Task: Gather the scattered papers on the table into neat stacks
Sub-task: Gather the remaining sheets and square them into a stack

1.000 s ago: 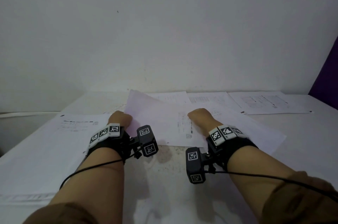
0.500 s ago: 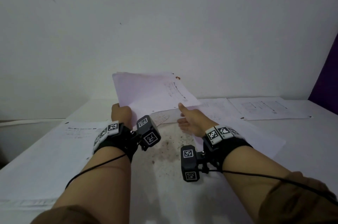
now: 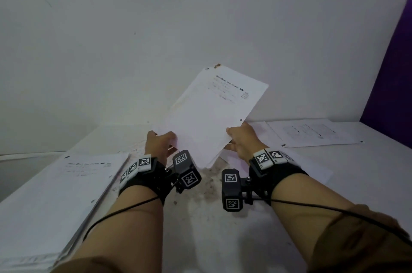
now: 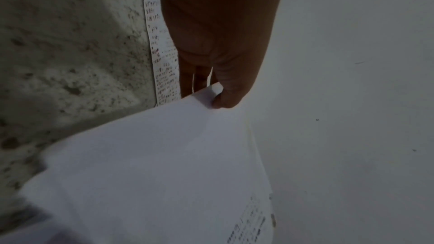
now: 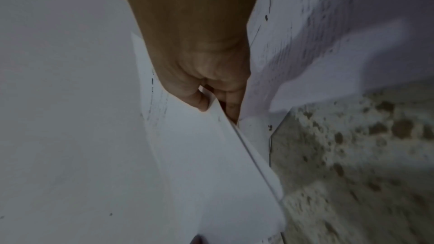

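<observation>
A sheaf of white printed papers (image 3: 211, 114) stands tilted up above the table's middle, held between both hands. My left hand (image 3: 159, 142) pinches its lower left corner, thumb on top; the left wrist view shows the thumb pressing that corner of the sheaf (image 4: 164, 155). My right hand (image 3: 242, 139) grips the right edge, thumb on the front and fingers behind, as the right wrist view shows on the sheaf (image 5: 211, 155). A thick stack of papers (image 3: 55, 194) lies flat at the left. More loose sheets (image 3: 312, 134) lie at the back right.
The table top (image 3: 207, 192) is white with brown stains in the middle. A plain white wall rises right behind it. A purple surface (image 3: 392, 72) stands at the far right. Another sheet (image 3: 312, 168) lies under my right wrist.
The papers lay flat under both hands a second ago. They have been lifted and turned upright, first in the left hand alone, and now the right hand also holds them.
</observation>
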